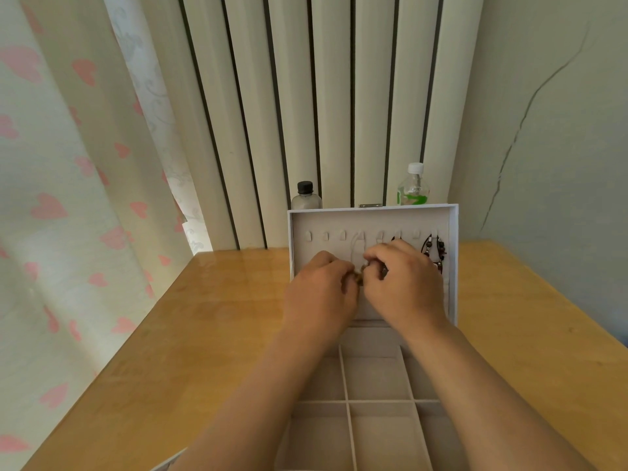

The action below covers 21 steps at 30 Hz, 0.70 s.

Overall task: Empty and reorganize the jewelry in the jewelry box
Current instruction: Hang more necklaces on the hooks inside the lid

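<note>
Pinching a small piece (358, 276) between curled fingers, the left hand (319, 288) and right hand (404, 282) meet before the upright lid (373, 219) of the box (378, 379) on the table (204, 334); a beaded necklace (437, 249) hangs there.

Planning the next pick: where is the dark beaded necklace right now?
In the head view, the dark beaded necklace hangs inside the upright lid near its right edge, just beside the right hand.
</note>
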Each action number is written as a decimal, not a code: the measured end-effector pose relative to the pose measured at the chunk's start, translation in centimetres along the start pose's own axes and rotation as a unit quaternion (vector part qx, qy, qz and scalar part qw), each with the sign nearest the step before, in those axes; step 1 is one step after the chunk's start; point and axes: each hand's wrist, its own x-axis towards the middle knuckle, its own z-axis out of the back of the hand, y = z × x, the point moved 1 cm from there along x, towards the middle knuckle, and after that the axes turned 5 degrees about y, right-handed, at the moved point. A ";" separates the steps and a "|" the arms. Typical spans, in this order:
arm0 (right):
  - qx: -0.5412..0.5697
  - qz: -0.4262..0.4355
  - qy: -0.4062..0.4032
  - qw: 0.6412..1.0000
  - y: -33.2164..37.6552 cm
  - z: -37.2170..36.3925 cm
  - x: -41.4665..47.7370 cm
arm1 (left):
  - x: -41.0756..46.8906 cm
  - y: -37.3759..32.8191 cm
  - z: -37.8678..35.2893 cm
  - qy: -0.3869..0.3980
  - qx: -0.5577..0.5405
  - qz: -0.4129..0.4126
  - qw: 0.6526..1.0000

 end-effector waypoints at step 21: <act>0.087 -0.029 0.067 0.994 -0.3 0.7 -0.4 | 0.2 -0.2 0.3 0.039 0.021 0.035 0.998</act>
